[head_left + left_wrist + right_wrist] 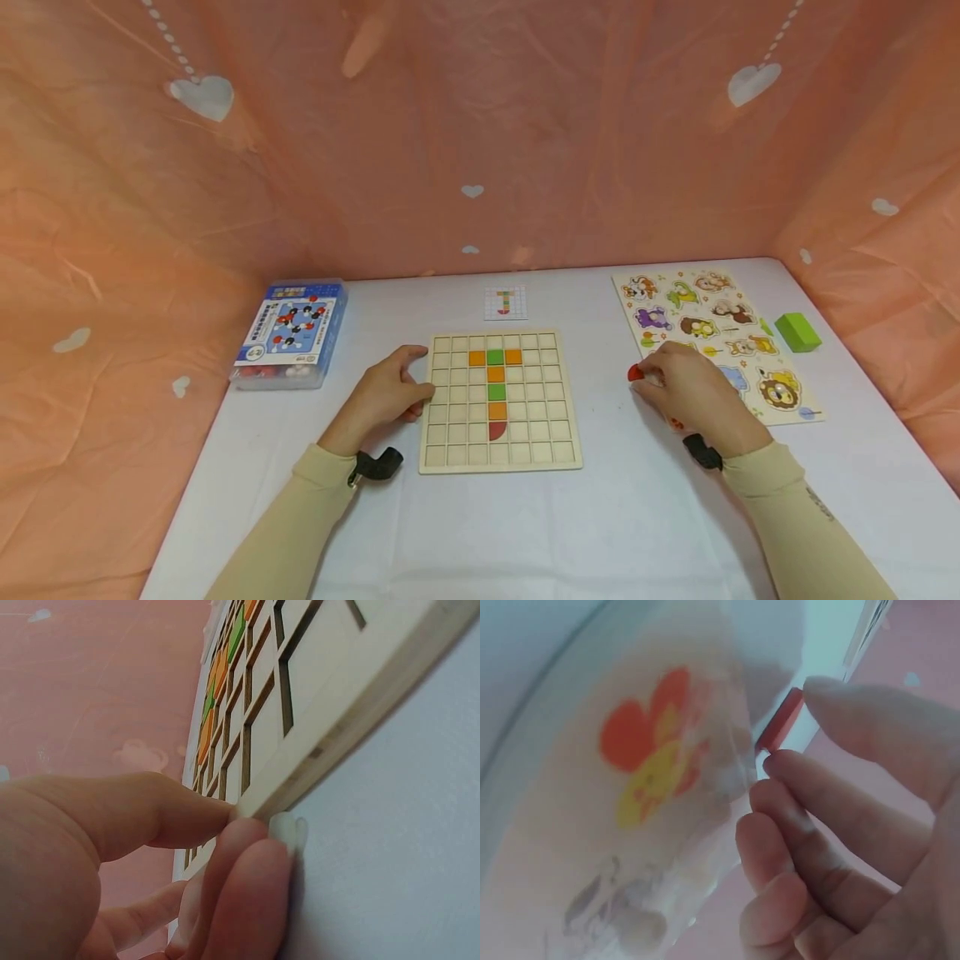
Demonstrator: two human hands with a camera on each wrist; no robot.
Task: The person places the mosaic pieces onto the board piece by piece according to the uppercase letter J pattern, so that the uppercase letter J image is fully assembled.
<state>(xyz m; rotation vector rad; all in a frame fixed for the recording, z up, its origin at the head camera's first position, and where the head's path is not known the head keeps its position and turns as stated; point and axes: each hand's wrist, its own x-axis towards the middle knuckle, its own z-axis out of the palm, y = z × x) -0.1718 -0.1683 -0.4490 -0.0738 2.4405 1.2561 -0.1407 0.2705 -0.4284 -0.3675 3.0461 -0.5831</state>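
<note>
A wooden grid board (501,462) lies flat on the table, with orange, green and red pieces set in its cells. The red one is a quarter-round piece (497,431) at the bottom of the column. At the board's left edge rests my left hand (386,390), thumb and index finger spread apart and touching the rim (300,769), other fingers curled beside it. My right hand (678,382) pinches a small red piece (782,720) between thumb and index finger, close to the animal board's left edge. The fingers hide part of that piece.
Behind the grid board lies a small pattern card (506,302). An animal puzzle board (738,337) is on the right, partly under my right hand, with a green block (797,332) beside it. At the back left sits a boxed molecule kit (288,333). Curtains enclose the table.
</note>
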